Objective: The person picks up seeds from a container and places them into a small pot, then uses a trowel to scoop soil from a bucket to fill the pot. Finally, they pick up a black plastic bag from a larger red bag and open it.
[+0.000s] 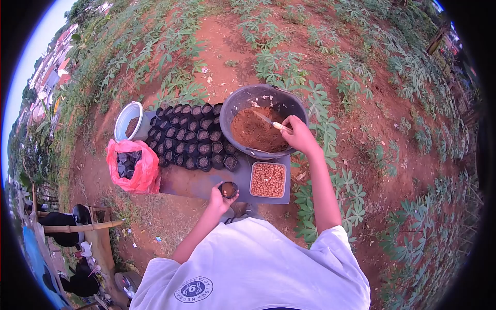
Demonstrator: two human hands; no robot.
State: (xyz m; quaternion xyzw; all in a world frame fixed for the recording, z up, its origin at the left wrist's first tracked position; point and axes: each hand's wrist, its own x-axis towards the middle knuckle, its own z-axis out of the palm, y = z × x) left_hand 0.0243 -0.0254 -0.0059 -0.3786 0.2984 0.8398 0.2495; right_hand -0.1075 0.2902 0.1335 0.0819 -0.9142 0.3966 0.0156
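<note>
Red bag (149, 178): table's (181, 180) left end; mouth wide, black pieces exposed, presumably for easy reach.
Black pots (190, 136): packed touching, likely propping each other upright.
Left hand (219, 200): closed round one small pot (228, 189), mouth up, seemingly against spilling.
Kernel tub (284, 181): uncovered, between hands.
Basin (240, 98): soil inside.
Right hand (298, 133): grips pale-handled knife (269, 121), blade over soil.

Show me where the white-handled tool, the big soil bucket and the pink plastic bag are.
White-handled tool (269, 121): head view, on the blade beside the handle.
Big soil bucket (237, 103): head view, on the inner wall.
Pink plastic bag (147, 179): head view, on its side.
</note>
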